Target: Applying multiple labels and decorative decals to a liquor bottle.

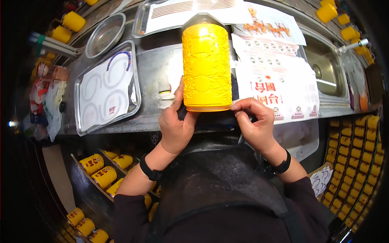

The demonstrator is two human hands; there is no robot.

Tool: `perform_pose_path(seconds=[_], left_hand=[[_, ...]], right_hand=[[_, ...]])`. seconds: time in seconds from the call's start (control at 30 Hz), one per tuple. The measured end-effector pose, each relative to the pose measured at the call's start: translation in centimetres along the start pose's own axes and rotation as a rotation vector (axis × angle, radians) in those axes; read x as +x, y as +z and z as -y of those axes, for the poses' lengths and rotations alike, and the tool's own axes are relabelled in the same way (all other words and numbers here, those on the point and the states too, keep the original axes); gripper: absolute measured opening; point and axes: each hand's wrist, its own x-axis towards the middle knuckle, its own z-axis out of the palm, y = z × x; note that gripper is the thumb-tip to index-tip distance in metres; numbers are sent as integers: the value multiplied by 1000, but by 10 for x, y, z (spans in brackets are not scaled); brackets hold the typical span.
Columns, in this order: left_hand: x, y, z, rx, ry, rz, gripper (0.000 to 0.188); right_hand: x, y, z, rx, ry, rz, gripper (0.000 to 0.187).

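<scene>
A tall yellow embossed can [206, 65] with a dark top stands upright over the metal counter [154, 69], held in front of me. My left hand [175, 121] grips its lower left side, thumb up along the wall; one finger wears a white wrap. My right hand [254, 121] pinches at the can's lower right rim, fingertips touching the bottom edge, possibly on a thin label edge. Both wrists wear black bands.
A metal tray [106, 87] with curved white labels lies to the left, a round metal bowl [105, 34] behind it. Printed label sheets [279, 77] cover the counter's right, beside a sink [326, 67]. Yellow cans fill a shelf [101, 170] below and a crate [356, 150] at right.
</scene>
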Motion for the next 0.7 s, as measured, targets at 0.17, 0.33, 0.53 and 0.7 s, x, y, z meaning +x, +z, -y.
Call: perform_pose_path(seconds=[0.17,0.33,0.53,0.7], left_hand=[[14,-1,-7,39,179,-146,82],[26,-6,-16,41,282,-58,79],[41,-8,-26,89,458,-53,71],[41,-8,-23,106,468,-24,66]], right_hand=[[1,-7,6,-132,-50,14,16],[3,-10,25,-244,-338,-48,19],[10,-2,24,-268,-506,-61,23],[20,10,34,-270,-598,40,23]])
